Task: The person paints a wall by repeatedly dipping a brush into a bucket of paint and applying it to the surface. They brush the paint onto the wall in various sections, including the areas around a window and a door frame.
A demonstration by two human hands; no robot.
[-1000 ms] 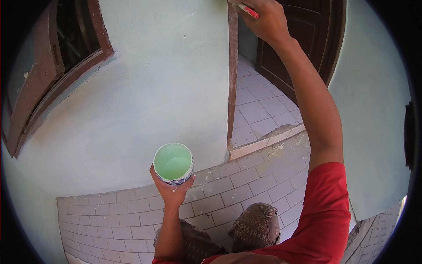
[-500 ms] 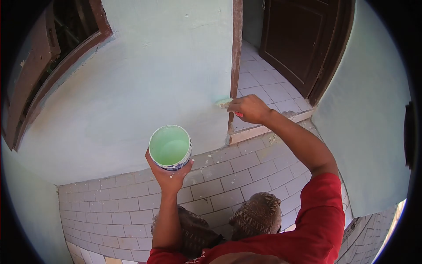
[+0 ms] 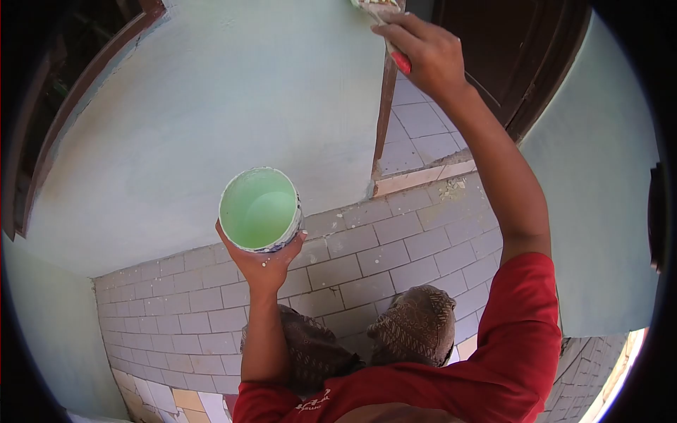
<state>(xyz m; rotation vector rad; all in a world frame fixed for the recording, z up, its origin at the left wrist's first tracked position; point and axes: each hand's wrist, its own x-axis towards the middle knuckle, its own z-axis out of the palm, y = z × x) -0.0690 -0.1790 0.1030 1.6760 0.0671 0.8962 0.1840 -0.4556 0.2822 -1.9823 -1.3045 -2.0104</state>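
Observation:
In my left hand rests a round paint bucket, gripped around its lower side. Pale green paint lies inside it, and its rim is smeared with dried paint. My right hand is raised high by the door frame, closed around a paintbrush with a red-ended handle. The brush's bristles, coated with light paint, lie at the wall's edge beside the frame and are partly cut off by the top of the view. Before me stands the pale green wall.
To the right of the wall is a brown wooden door frame with a dark door standing ajar. A window frame is at the left. Grey floor tiles with paint spots run along the wall up to the raised doorstep.
My right hand has moved up along the wall's edge with the paintbrush. The bucket in my left hand sits slightly higher and further left in view.

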